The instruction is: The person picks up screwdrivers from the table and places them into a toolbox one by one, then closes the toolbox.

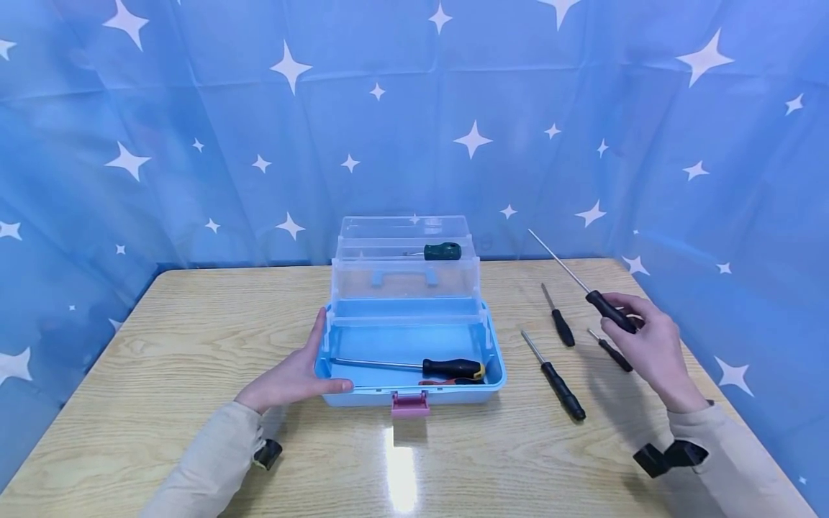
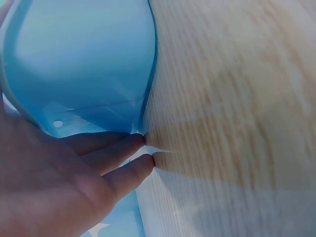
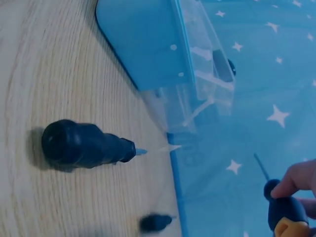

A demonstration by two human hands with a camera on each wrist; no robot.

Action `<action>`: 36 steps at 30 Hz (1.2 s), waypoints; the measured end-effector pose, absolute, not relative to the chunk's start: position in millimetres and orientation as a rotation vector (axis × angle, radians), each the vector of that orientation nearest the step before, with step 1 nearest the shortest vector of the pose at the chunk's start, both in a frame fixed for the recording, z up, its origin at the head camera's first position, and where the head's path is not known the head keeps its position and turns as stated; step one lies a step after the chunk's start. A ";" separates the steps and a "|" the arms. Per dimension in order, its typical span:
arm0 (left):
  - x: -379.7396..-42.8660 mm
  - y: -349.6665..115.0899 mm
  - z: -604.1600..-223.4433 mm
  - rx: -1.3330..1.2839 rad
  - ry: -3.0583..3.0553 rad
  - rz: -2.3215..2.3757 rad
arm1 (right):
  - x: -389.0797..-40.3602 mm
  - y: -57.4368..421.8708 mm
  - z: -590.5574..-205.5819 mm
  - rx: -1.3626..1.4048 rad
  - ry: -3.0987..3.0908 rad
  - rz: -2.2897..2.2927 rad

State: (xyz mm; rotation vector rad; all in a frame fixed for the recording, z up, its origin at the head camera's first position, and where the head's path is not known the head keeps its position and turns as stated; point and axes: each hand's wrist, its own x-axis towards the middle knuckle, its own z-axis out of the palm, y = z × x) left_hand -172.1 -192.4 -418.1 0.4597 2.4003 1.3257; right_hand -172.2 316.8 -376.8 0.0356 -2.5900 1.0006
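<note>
A blue toolbox [image 1: 388, 338] stands with its clear lid raised. My left hand [image 1: 291, 374] rests on its left side, thumb over the front corner and the other fingers stretched along the wall. In the right hand [image 1: 654, 349] I hold a long screwdriver [image 1: 609, 311] by its black handle, shaft up and to the left; the right wrist view shows a yellow handle end [image 3: 291, 228]. Inside the box lie a black-and-yellow screwdriver [image 1: 450, 369] and, partly hidden by the front wall, a red-and-black handle [image 1: 461, 382]. A green-handled screwdriver [image 1: 442, 251] sits in the clear upper part.
Right of the box, a large black screwdriver [image 1: 562, 388], a medium one [image 1: 562, 327] and a small one [image 1: 615, 355] lie on the wooden table [image 1: 214, 331]. The box's pink latch [image 1: 410, 405] hangs at the front. A blue starry curtain [image 1: 259, 108] closes off the back.
</note>
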 end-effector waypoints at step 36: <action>-173.4 -192.6 -419.0 0.466 2.387 1.333 | -169.1 291.9 -356.5 0.304 -2.588 1.067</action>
